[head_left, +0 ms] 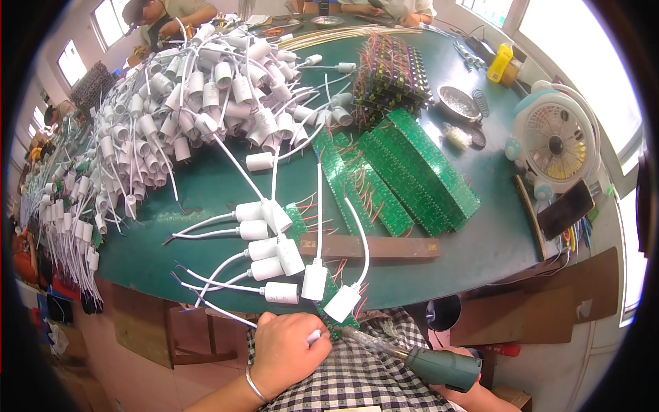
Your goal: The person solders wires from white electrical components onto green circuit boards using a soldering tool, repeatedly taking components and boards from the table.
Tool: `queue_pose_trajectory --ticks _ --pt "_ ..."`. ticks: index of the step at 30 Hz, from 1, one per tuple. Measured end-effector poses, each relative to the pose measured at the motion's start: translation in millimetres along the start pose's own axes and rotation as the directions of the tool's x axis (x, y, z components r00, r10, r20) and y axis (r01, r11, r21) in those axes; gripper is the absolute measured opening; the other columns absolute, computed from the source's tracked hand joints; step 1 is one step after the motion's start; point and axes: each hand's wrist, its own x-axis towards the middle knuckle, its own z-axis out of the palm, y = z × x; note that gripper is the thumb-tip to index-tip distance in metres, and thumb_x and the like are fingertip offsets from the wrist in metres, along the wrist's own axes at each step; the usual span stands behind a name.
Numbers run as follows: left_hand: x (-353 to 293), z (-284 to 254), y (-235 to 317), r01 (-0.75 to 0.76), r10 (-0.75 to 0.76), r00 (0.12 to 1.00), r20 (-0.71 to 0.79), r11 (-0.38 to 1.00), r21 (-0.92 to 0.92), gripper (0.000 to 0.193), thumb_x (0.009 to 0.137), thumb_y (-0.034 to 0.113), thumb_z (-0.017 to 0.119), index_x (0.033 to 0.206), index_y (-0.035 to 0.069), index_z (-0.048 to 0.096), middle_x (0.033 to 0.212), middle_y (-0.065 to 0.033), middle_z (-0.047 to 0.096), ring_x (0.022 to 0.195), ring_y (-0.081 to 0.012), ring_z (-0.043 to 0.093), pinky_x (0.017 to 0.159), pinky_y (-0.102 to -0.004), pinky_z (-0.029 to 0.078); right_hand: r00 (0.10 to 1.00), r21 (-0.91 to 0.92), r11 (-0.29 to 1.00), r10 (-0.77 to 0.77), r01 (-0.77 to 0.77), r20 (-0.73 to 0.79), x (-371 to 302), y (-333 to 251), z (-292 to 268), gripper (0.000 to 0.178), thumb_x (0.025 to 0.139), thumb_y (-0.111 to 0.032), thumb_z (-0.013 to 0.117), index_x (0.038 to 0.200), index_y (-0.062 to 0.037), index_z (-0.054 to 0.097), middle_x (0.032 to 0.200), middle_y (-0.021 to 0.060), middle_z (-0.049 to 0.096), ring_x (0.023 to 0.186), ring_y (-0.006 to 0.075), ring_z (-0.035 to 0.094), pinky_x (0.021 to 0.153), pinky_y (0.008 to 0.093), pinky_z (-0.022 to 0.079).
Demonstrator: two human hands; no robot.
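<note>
My left hand (290,349), a bangle on its wrist, is closed around a white cylindrical socket (314,336) at the table's near edge. Its white cable seems to trail out to the left. My right hand (465,393) grips a green-handled soldering iron (439,368). The iron's metal tip points left at the near end of a green circuit board strip (295,220), close to my left fingers. More white sockets (281,292) with cables lie along this strip, mostly covering it. Thin red wires stick out from its right side.
A brown bar (371,248) lies across the strip. Beyond are green circuit boards (419,172), a stack of wired boards (391,72) and a large heap of white sockets (199,96). A fan (555,141) and a phone (565,209) stand right. Two people (168,17) work across the table.
</note>
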Motion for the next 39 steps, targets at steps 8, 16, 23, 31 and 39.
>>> queue_pose_trajectory --ticks 8,16,23,31,39 --pt "2 1 1 0.021 -0.021 1.000 0.006 1.000 -0.003 0.009 0.071 0.017 0.062 0.065 0.012 0.058 0.063 -0.0014 0.060 0.062 -0.0235 0.059 0.061 -0.0378 0.030 0.997 0.017 0.998 -0.064 0.063 0.040 6 2 2 0.025 0.064 -0.012 0.071 0.087 -0.0036 0.067 0.083 0.0099 0.067 0.074 0.0279 0.063 0.069 0.0371 0.048" --pt "3 0 4 0.049 -0.050 0.999 0.021 0.998 0.029 0.009 0.069 0.018 0.063 0.066 0.010 0.060 0.063 -0.0033 0.061 0.062 -0.0244 0.059 0.060 -0.0378 0.032 0.996 0.032 0.999 0.018 -0.021 0.089 8 -5 -4 0.028 0.062 -0.015 0.074 0.087 -0.0034 0.067 0.082 0.0089 0.066 0.071 0.0255 0.063 0.063 0.0340 0.048" --pt "2 0 0 0.041 -0.043 0.999 0.030 0.998 0.055 0.010 0.071 0.019 0.062 0.065 0.012 0.058 0.062 -0.0030 0.061 0.061 -0.0254 0.059 0.061 -0.0389 0.031 0.998 0.047 0.997 0.057 -0.057 -0.001 -6 0 1 0.030 0.065 -0.015 0.074 0.091 -0.0021 0.065 0.082 0.0100 0.065 0.072 0.0244 0.063 0.063 0.0329 0.047" --pt "3 1 3 0.056 -0.057 0.998 0.019 0.998 0.024 0.009 0.070 0.018 0.063 0.065 0.012 0.059 0.063 -0.0027 0.061 0.061 -0.0249 0.059 0.061 -0.0385 0.031 0.990 -0.247 0.968 -0.064 0.032 -0.125 5 -14 0 0.023 0.071 -0.015 0.071 0.087 -0.0011 0.063 0.080 0.0077 0.066 0.070 0.0210 0.064 0.062 0.0312 0.048" --pt "3 1 4 0.064 -0.066 0.997 0.032 0.997 0.052 0.008 0.068 0.019 0.063 0.066 0.011 0.062 0.064 -0.0025 0.062 0.063 -0.0237 0.060 0.061 -0.0372 0.033 0.986 0.035 0.998 0.065 -0.060 -0.153 -5 7 12 0.038 0.084 -0.031 0.070 0.104 0.0011 0.063 0.091 0.0103 0.066 0.078 0.0198 0.064 0.070 0.0294 0.050"
